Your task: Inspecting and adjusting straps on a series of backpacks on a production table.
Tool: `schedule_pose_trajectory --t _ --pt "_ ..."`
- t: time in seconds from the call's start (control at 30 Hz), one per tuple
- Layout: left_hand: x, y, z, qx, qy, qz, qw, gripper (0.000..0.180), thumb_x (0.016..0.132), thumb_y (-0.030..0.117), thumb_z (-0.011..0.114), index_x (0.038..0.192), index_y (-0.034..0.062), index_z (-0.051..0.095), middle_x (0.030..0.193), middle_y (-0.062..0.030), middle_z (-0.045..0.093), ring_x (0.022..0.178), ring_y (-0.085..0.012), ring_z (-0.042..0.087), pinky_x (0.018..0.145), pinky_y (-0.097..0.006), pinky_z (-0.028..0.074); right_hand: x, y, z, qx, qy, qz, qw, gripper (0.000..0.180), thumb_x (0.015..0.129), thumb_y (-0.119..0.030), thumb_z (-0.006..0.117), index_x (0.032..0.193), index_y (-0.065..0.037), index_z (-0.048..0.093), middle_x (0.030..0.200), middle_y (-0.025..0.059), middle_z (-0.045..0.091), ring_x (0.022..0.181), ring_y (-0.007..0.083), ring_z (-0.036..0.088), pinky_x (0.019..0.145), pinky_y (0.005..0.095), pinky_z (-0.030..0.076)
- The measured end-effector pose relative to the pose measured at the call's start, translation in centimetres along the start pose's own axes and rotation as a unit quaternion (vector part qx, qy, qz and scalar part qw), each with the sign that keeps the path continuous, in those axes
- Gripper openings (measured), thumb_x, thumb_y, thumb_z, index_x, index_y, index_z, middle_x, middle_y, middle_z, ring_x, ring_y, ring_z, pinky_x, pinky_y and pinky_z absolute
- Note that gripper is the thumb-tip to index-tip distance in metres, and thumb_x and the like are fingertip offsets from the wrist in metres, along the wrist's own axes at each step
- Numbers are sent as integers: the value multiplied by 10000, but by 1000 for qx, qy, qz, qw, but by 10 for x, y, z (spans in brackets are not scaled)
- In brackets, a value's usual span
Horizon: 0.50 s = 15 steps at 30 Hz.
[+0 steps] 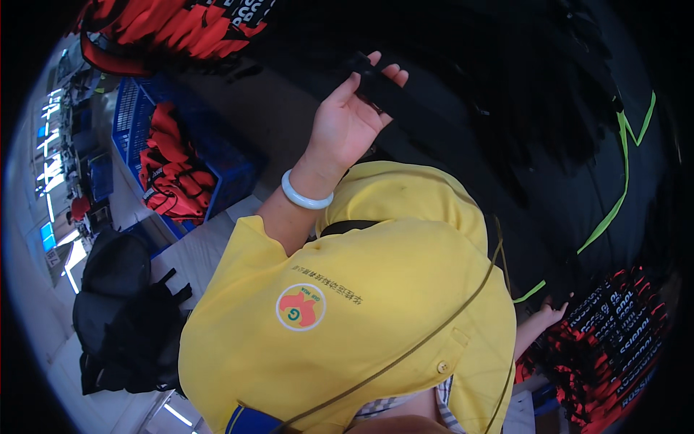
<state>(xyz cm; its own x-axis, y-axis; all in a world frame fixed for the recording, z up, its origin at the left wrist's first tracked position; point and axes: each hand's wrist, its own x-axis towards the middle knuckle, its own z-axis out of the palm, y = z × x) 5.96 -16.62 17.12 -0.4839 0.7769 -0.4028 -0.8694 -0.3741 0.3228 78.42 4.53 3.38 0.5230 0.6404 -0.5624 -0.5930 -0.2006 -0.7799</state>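
Left hand: the left hand (347, 119) is raised above the yellow shirt (361, 304), palm showing and fingers loosely curled, pinching a black strap (372, 83) between thumb and fingertips; a pale bangle (306, 194) circles its wrist.
Right hand: the right hand (551, 312) is low on the right, fingers spread and laid flat on a pile of black-and-red printed straps (614, 333). How firmly it grips them cannot be told, since the hand is small and partly hidden by the shirt.
Black strap: a narrow, flat, dark band running from the raised fingertips down and to the right, where it merges with a big heap of black fabric (506, 94); its far end cannot be made out against that dark mass.
Heap: it fills the upper right, with thin bright green strips (614, 210) trailing across it.
Printed pile: it lies at the lower right edge, red edging with white lettering on black.
Crate: a blue plastic crate (134, 119) stands at the left, holding red-and-black pieces (173, 173).
Bag: a black backpack (123, 311) rests on the pale surface at the lower left.
Top left: more red-and-black pieces (181, 29) are piled there.
Cord: a thin olive cord (419, 347) crosses the shirt front.
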Motion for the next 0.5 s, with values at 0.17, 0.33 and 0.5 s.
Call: schedule_pose_trajectory --t 0.17,0.33,0.5 --pt "-4 0 0 -16 -10 -33 999 395 999 323 411 1268 43 482 1129 -121 556 1269 -293 433 1040 -484 372 13 -6 -27 2 -6 7 1000 344 935 -193 444 1202 -77 626 1248 90 607 1126 273 565 971 429 445" --pt "-7 -4 5 11 -15 -24 1000 402 1001 350 403 1252 47 490 1204 -130 535 1278 -294 426 1029 -457 375 35 -8 -53 -63 42 13 997 341 933 -219 448 1195 -117 641 1237 77 614 1102 259 577 943 408 465" --pt "-5 -5 13 59 1 -12 998 437 1001 362 394 1305 56 466 1292 -114 498 1264 -263 440 1015 -413 387 45 -9 -73 -60 17 19 998 341 932 -243 466 1191 -101 637 1199 88 626 1074 279 580 899 421 483"
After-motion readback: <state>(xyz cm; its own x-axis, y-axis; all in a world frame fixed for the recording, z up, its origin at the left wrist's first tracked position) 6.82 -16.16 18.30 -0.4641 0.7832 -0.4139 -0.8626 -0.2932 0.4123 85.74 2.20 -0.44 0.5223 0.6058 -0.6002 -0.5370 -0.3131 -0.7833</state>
